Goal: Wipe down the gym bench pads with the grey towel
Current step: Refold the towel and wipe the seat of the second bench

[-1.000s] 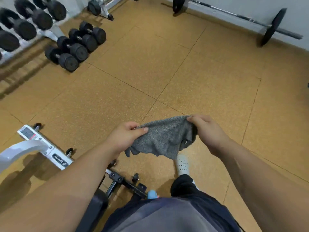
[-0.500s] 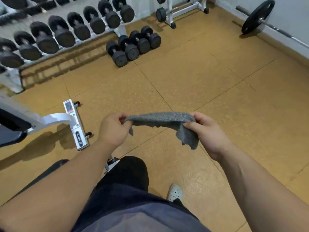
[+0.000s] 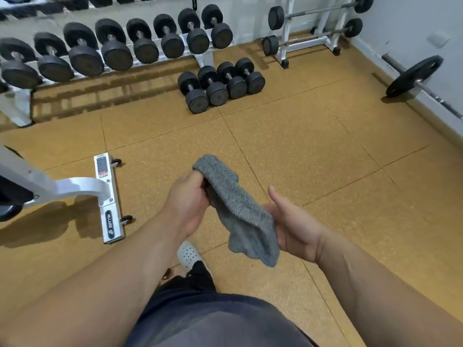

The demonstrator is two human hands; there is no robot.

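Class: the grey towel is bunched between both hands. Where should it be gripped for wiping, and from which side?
Judging by its pose, take the grey towel at its thick folded middle, from above, palm down. It lies draped over the open right hand, the left hand pinching its upper end, the lower end hanging loose.

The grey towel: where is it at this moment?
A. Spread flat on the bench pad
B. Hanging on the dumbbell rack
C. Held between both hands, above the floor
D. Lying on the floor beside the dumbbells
C: the grey towel is gripped at its upper end by the left hand and lies across the open right hand, above the floor.
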